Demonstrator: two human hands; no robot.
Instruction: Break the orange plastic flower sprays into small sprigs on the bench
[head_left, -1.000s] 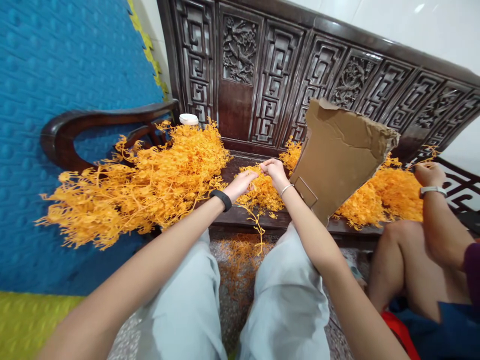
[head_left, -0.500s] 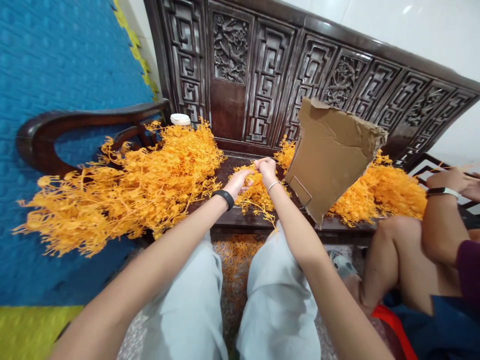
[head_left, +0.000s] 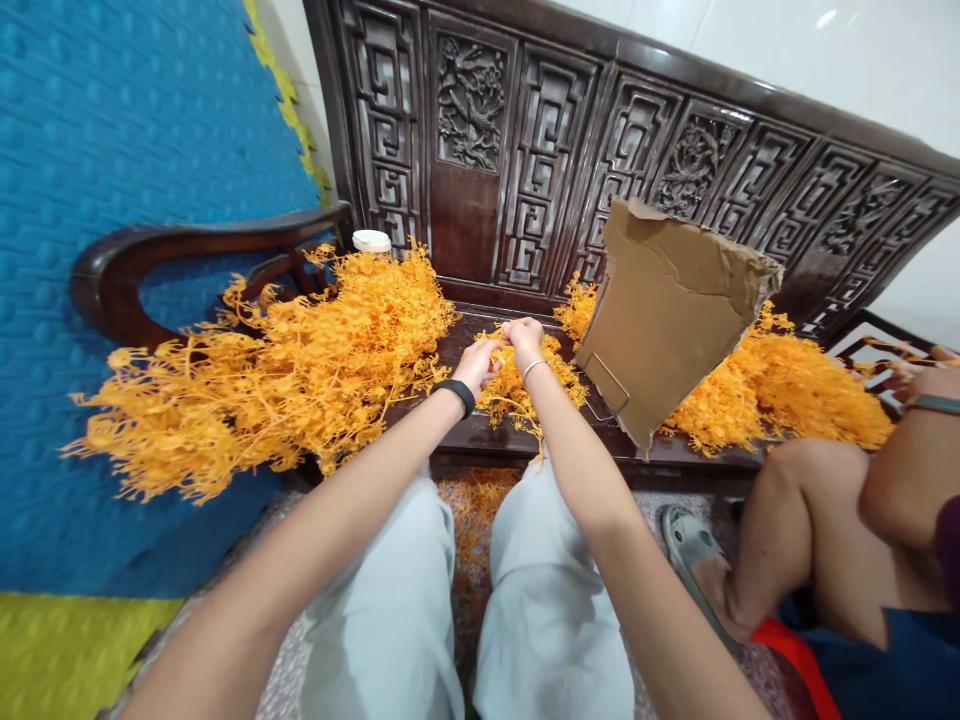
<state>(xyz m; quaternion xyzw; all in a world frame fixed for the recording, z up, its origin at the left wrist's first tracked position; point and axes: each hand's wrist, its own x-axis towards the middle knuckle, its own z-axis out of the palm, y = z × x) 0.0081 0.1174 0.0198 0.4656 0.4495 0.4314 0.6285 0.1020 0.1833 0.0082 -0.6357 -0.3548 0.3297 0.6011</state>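
Observation:
Both hands meet over a small heap of orange plastic sprigs (head_left: 525, 385) on the dark wooden bench seat (head_left: 427, 430). My left hand (head_left: 478, 363), with a black band at its wrist, is closed with fingertips pinched on an orange sprig. Right beside it my right hand (head_left: 525, 338) is closed too, its fingers curled down at the same sprig. The exact spot they grip is mostly hidden by the fingers. To the left lies a large pile of orange branching sprigs (head_left: 322, 360), spilling past the bench end.
A bent cardboard sheet (head_left: 675, 310) stands on the bench, right of my hands, with a wire piece at its lower edge. Beyond it lies another orange pile (head_left: 795, 390). A white-lidded container (head_left: 371, 241) stands behind the left pile. A co-worker's knee (head_left: 817, 480) is at the right.
The view has shifted slightly, so the bench and piles sit a little further right. My hands stay together over the small heap. The co-worker's hands have moved further to the right edge.

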